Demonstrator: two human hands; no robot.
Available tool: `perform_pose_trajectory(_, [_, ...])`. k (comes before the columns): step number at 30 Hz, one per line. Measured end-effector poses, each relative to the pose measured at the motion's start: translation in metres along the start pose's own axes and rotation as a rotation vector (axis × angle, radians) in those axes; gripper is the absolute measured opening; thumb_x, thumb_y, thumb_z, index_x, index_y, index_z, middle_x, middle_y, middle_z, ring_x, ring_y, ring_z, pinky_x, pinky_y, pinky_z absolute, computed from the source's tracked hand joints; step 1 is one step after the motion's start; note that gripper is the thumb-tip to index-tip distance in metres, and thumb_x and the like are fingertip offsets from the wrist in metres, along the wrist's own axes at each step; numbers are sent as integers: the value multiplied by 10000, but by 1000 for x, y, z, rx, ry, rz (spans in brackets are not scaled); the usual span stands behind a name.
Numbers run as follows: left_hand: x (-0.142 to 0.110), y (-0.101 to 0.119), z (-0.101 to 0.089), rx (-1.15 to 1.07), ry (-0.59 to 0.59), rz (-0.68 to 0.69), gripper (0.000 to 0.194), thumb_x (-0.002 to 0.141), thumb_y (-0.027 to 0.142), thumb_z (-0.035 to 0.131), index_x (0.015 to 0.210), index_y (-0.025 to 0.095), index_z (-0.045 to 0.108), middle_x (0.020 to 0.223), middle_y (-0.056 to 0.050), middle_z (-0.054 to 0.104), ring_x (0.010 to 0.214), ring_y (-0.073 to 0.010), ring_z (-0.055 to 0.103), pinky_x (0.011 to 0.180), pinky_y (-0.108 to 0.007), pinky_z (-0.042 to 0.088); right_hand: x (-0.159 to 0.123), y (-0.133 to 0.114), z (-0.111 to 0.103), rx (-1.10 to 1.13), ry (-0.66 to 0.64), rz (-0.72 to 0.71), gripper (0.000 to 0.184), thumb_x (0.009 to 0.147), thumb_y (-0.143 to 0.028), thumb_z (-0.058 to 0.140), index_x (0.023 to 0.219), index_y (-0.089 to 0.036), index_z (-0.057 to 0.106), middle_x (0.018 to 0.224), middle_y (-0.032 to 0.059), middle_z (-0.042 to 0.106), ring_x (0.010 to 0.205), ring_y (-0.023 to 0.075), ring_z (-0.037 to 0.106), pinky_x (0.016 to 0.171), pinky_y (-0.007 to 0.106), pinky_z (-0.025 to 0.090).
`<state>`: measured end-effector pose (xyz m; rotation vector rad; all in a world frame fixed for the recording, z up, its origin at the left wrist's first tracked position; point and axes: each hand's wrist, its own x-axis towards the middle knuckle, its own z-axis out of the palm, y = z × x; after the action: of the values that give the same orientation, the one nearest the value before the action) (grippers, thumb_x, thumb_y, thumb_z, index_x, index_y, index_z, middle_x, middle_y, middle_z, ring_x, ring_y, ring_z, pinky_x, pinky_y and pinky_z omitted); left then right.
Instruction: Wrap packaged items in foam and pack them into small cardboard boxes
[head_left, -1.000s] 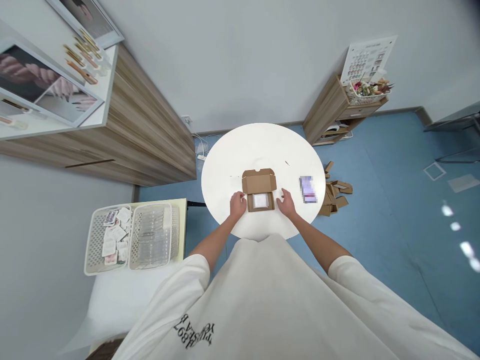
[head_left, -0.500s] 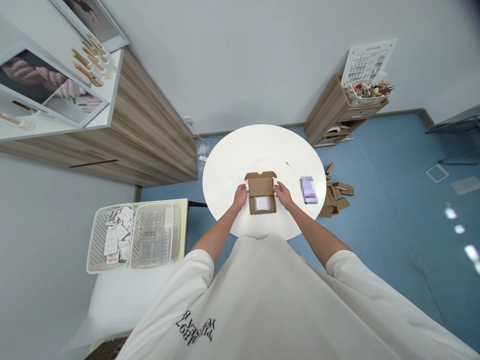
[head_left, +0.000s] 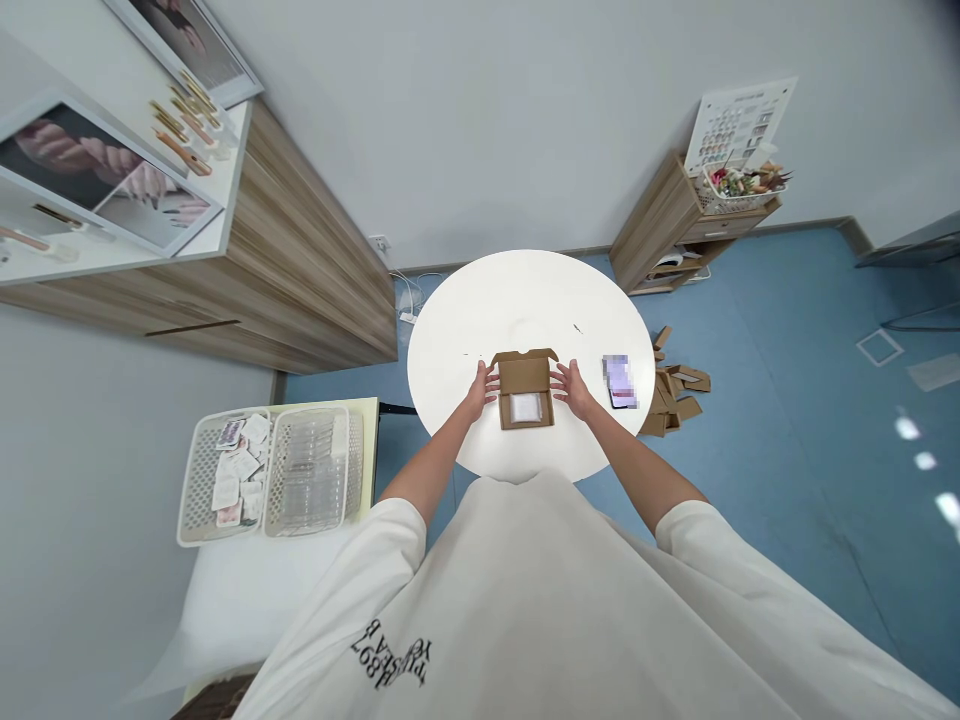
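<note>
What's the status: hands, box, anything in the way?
Left hand and right hand open beside raised lid, contact unclear. Cardboard mailer box open, white packet inside. Likely phone to the right, clear of both hands.

A brown cardboard box (head_left: 525, 386) sits open on the round white counter (head_left: 465, 310), slightly toward six o'clock from its middle, lid (head_left: 524, 371) opened toward twelve; a whitish packet (head_left: 526, 407) lies inside.
</note>
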<state>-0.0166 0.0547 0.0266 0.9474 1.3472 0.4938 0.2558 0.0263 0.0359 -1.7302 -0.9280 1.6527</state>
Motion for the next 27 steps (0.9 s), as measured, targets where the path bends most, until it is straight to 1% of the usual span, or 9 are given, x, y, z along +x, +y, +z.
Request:
perform_pose_trajectory(3, [-2, 7, -4, -6, -55, 0, 872, 905, 810, 68, 1487, 282, 445, 1451, -105, 555, 1194, -250, 619, 877, -340, 495, -1, -6, -3, 84, -62, 1, 864, 946, -732, -9, 1609, -240, 246, 1551, 96, 456, 1257, 237, 574, 969, 374, 526])
perform_pose_trajectory(6, [-3, 12, -7, -78, -60, 13, 843, 900, 829, 130, 1427, 286, 501, 1483, -96, 520, 1266, -268, 570, 937, -355, 482, -4, -10, -5, 147, -109, 9, 863, 932, -782, 64, 1599, -275, 270, 1564, 82, 434, 1297, 240, 549, 1007, 369, 513])
perform_pose_trajectory(9, [-2, 10, -6, -136, -26, 31, 737, 921, 801, 237, 1271, 263, 600, 1426, -89, 563, 1271, -269, 559, 968, -367, 477, -7, -9, -5, 153, -115, 30, 839, 932, -795, 144, 1579, -291, 318, 1547, 87, 445, 1294, 254, 556, 1018, 376, 511])
perform_pose_trajectory(12, [-3, -1, -3, -1, 37, 52, 593, 930, 732, 377, 1133, 245, 648, 1322, -75, 629, 1220, -258, 579, 971, -360, 481, -10, -1, -1, 85, -95, 32, 787, 943, -777, 244, 1528, -279, 417, 1485, 96, 507, 1290, 259, 561, 1050, 385, 487])
perform_pose_trajectory(15, [-7, -20, 0, 209, 38, 94, 480, 924, 623, 495, 1152, 233, 656, 1308, -87, 641, 1196, -265, 585, 982, -361, 481, -12, 14, 6, -61, -98, -34, 672, 959, -720, 347, 1407, -268, 562, 1408, 84, 583, 1288, 260, 552, 1103, 413, 434])
perform_pose_trajectory(18, [-11, -42, 5, 447, 50, 161, 434, 920, 470, 552, 1273, 225, 618, 1477, -97, 514, 1327, -275, 504, 1077, -377, 428, -14, 35, 13, -284, -64, -142, 544, 946, -648, 470, 1300, -271, 642, 1389, 63, 601, 1299, 264, 528, 1135, 432, 392])
perform_pose_trajectory(22, [-15, -65, 10, 818, 45, 206, 529, 901, 357, 585, 1411, 230, 526, 1599, -122, 348, 1483, -328, 296, 1180, -475, 296, -16, 64, 20, -631, -23, -198, 545, 935, -561, 544, 1384, -257, 590, 1547, 91, 435, 1436, 302, 374, 1186, 465, 311])
perform_pose_trajectory(24, [-16, -71, 11, 921, 33, 199, 559, 908, 332, 576, 1454, 266, 476, 1610, -118, 330, 1496, -342, 259, 1174, -520, 275, -18, 74, 22, -767, -28, -191, 573, 944, -514, 544, 1453, -250, 528, 1596, 110, 356, 1465, 333, 320, 1181, 492, 304])
perform_pose_trajectory(27, [-19, -72, 13, 990, 26, 207, 592, 909, 306, 574, 1482, 299, 428, 1616, -112, 312, 1495, -342, 245, 1166, -535, 252, -20, 80, 26, -896, -37, -198, 610, 957, -445, 525, 1525, -241, 431, 1625, 125, 296, 1467, 350, 307, 1158, 497, 325])
